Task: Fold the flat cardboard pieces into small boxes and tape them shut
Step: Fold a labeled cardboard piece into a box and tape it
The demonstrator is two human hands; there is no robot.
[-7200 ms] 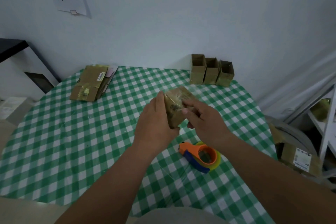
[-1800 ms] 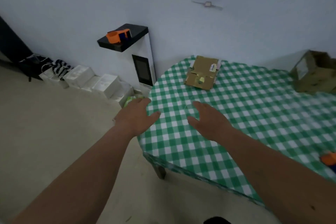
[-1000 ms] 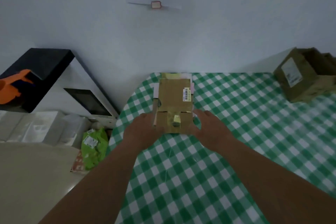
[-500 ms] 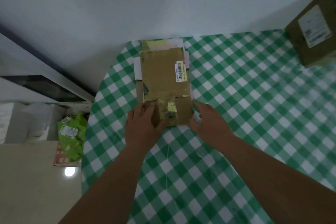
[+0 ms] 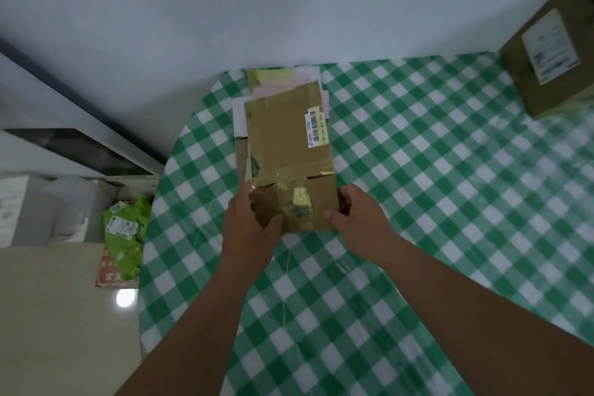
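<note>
Gripping the top flat cardboard piece [image 5: 286, 138] at its near end, your left hand [image 5: 247, 228] has its thumb curled over the left corner, and your right hand [image 5: 356, 219] clasps the right edge. It lies on a small stack [image 5: 279, 80] of flattened pieces at the far left edge of the tabletop [image 5: 418, 202], close to the wall [image 5: 257, 0].

Expect it to be light and fairly stiff along the board but willing to bend at its creases. The old glossy tape [image 5: 297, 202] near your thumbs looks slick, so hold bare board at the side edges.

The tabletop wears a green checked cloth, probably smooth enough to let pieces slide. A folded box [image 5: 553, 58] stands at the far right. A green packet [image 5: 125, 228] lies on the floor to the left.
</note>
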